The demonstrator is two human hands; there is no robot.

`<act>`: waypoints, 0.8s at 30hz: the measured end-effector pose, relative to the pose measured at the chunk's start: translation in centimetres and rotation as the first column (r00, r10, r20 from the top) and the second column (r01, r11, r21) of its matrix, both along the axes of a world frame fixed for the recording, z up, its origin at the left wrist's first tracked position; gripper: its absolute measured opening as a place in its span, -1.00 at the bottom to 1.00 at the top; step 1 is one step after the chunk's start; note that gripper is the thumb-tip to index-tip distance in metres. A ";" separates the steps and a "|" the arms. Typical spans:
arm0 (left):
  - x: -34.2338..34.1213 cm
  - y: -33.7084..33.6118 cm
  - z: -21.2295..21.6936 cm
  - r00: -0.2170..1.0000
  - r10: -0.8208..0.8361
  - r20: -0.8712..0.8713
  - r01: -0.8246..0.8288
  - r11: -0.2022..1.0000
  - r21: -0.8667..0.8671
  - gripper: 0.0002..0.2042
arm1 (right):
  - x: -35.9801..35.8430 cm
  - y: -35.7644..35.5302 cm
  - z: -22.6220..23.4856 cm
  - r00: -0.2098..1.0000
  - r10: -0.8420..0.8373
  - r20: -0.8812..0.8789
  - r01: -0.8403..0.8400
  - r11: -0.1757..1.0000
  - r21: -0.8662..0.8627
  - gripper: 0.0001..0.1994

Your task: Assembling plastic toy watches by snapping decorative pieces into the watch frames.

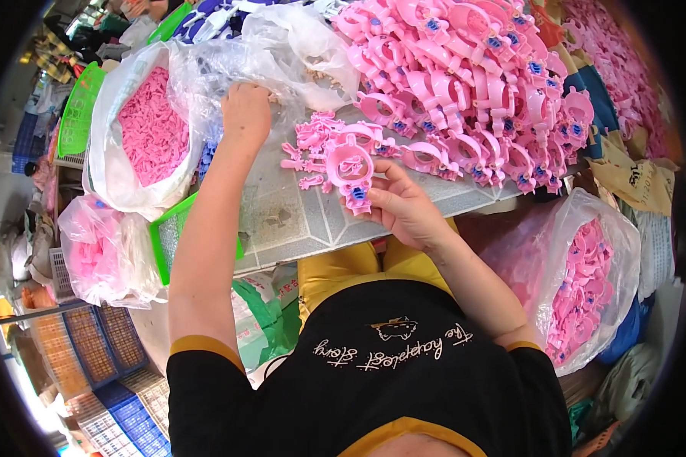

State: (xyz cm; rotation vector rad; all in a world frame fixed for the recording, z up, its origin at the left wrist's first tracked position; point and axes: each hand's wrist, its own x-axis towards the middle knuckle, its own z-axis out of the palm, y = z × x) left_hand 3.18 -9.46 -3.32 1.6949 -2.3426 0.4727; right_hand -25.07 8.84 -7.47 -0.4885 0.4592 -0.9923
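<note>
My right hand (404,204) pinches a pink plastic toy piece (351,171) by its lower end, over the table's near edge. The piece has a round ring on top and a small blue part below. At the far left of the table, my left hand (247,114) reaches into a crumpled clear plastic bag (206,80); its fingers bend down out of sight, so what they touch is hidden. Small loose pink parts (316,131) lie just beyond the held piece. Behind and right of it rises a big heap of similar pink ringed pieces (465,84).
A white sack (103,164) of small pink parts stands left, beside a green basket (80,110). Below it hangs a clear bag of pink parts (91,247). A clear sack (621,251) of pink pieces sits at right. The grey tabletop (282,221) ends close to my body.
</note>
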 end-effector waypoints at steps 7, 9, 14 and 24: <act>0.1 -0.8 -0.2 0.978 0.199 0.065 -0.206 0.967 0.151 -0.79 | -0.1 -0.1 0.1 1.000 0.002 0.009 -0.002 1.000 0.005 -0.59; -0.3 0.8 0.7 0.984 0.178 0.011 -0.177 0.967 0.184 -0.81 | -0.2 -0.1 -0.2 0.999 -0.031 0.006 0.031 1.000 0.002 -0.59; -3.8 9.5 4.7 0.685 0.081 -0.724 0.177 0.946 0.273 -0.84 | -0.3 -0.3 -0.1 0.999 -0.031 0.010 0.030 0.998 0.055 -0.59; -9.0 16.6 5.6 0.701 -0.206 -0.682 0.429 0.886 0.173 -0.87 | -0.2 -0.1 0.3 0.997 -0.071 0.018 0.070 0.997 0.023 -0.55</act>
